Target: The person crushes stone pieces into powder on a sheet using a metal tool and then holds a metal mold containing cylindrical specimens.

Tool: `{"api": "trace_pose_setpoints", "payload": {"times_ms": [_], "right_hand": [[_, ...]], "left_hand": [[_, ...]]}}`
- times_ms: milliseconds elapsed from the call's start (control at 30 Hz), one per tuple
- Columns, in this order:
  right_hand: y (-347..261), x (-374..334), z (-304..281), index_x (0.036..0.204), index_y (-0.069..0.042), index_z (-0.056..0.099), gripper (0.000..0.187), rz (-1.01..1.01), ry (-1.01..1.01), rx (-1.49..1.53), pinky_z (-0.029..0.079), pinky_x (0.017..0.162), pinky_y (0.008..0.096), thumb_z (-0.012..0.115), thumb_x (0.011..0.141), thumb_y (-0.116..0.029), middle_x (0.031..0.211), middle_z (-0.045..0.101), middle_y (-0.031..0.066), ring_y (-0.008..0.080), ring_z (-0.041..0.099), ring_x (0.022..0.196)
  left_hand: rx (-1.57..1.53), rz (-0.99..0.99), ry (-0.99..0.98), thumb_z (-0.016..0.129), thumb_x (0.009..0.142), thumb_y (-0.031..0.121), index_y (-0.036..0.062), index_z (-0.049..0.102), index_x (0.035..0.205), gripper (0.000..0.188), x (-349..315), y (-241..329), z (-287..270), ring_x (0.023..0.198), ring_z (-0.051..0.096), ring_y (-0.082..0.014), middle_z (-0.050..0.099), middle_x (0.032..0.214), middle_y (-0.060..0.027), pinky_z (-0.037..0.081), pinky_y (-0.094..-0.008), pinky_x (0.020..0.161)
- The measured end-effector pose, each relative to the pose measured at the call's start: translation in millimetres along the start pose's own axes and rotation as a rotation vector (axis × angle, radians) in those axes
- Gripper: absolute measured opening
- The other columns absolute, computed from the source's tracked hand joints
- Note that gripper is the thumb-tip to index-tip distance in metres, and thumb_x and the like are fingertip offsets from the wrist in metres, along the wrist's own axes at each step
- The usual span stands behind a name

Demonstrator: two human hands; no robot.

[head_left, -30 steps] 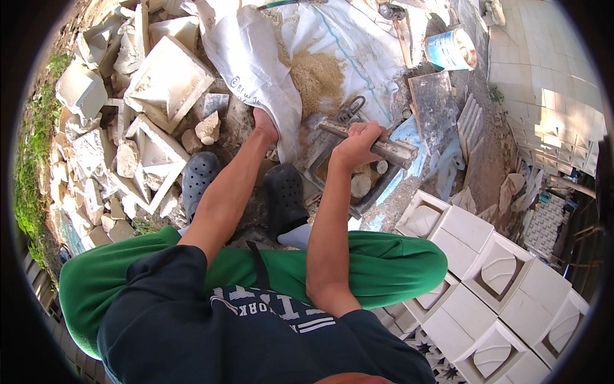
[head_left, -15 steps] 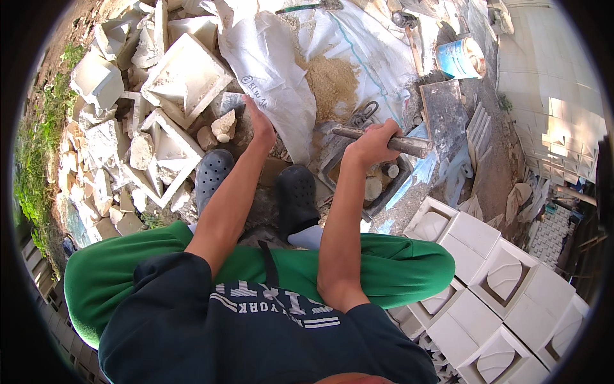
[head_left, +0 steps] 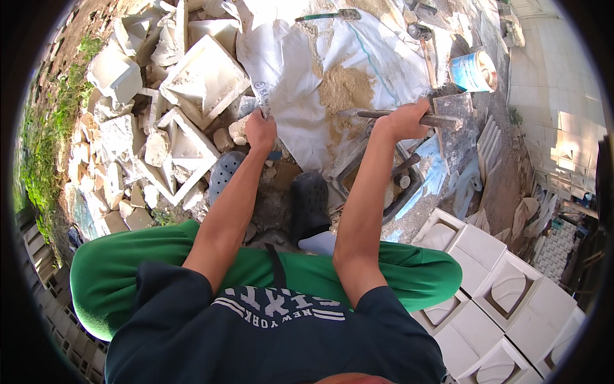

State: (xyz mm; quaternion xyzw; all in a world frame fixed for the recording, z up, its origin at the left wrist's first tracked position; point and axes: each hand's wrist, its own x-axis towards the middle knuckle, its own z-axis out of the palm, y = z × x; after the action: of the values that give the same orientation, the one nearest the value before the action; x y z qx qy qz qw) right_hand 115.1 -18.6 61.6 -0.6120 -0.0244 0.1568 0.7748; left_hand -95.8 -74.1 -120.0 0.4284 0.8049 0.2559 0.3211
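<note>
My left hand (head_left: 261, 130) is closed at the near left edge of a white woven sack sheet (head_left: 284, 80), with fingertips pinching its border. Small stones and a grey block (head_left: 248, 106) lie beside that hand. My right hand (head_left: 404, 121) wraps round a long, dark, chisel-like tool (head_left: 444, 120), held crosswise with its narrow end pointing left over the sheet. Below the right hand sits a dark shallow tray (head_left: 400, 208) with a few tools and lumps in it. Sandy powder (head_left: 345, 89) is heaped on the sheet.
Broken white cast blocks (head_left: 204, 80) are piled at the left. A blue-and-white bucket (head_left: 472, 72), a hammer (head_left: 422, 38) and a green-handled tool (head_left: 327, 15) lie farther off. Whole white blocks (head_left: 476, 246) stand in rows at the lower right.
My left hand has gone from flat and open to closed on the sack sheet's edge. My right hand has moved up and right with the chisel-like tool, uncovering more of the tray.
</note>
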Motion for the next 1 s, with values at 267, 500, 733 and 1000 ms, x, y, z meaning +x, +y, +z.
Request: {"api": "trace_pose_setpoints", "payload": {"times_ms": [267, 500, 733, 1000], "right_hand": [[-28, 0, -34, 0.082, -0.006, 0.043, 0.017, -0.072, -0.188, 0.113, 0.026, 0.049, 0.0251, 0.058, 0.075, -0.006, 0.061, 0.035, -0.0027, 0.0080, 0.030, 0.051], [-41, -33, -54, 0.063, -0.009, 0.034, 0.023, -0.195, -0.455, 0.152, 0.024, 0.047, 0.0236, 0.053, 0.076, -0.004, 0.052, 0.032, -0.0022, 0.0071, 0.030, 0.047], [-54, -21, -77, 0.056, -0.012, 0.023, 0.027, -0.343, -0.552, -0.033, 0.023, 0.047, 0.0265, 0.037, 0.079, -0.008, 0.049, 0.022, -0.0013, 0.0099, 0.019, 0.047], [-41, -19, -73, 0.053, -0.012, 0.021, 0.030, -0.347, -0.535, -0.071, 0.022, 0.047, 0.0265, 0.038, 0.077, -0.006, 0.048, 0.020, -0.0011, 0.0102, 0.018, 0.047]], "left_hand": [[-0.141, 0.328, 0.023, 0.068, 0.073, 0.020, -0.0019, 0.036, 0.125, 0.064, -19, 59, 23, 0.115, 0.045, -0.0374, 0.038, 0.132, -0.0242, 0.041, -0.0420, 0.091], [0.325, 0.528, -0.195, 0.067, 0.078, 0.034, -0.0177, 0.013, 0.135, 0.094, -32, 56, 156, 0.135, 0.018, -0.0436, 0.023, 0.141, -0.0333, 0.016, -0.0463, 0.112], [0.268, 0.424, -0.037, 0.068, 0.064, 0.063, -0.0177, 0.010, 0.136, 0.123, -32, 90, 198, 0.138, 0.011, -0.0409, 0.017, 0.144, -0.0315, 0.008, -0.0461, 0.113], [0.417, 0.567, -0.137, 0.064, 0.070, 0.063, -0.0171, 0.009, 0.137, 0.118, 16, 112, 210, 0.139, 0.009, -0.0407, 0.016, 0.146, -0.0306, 0.007, -0.0469, 0.113]]}}
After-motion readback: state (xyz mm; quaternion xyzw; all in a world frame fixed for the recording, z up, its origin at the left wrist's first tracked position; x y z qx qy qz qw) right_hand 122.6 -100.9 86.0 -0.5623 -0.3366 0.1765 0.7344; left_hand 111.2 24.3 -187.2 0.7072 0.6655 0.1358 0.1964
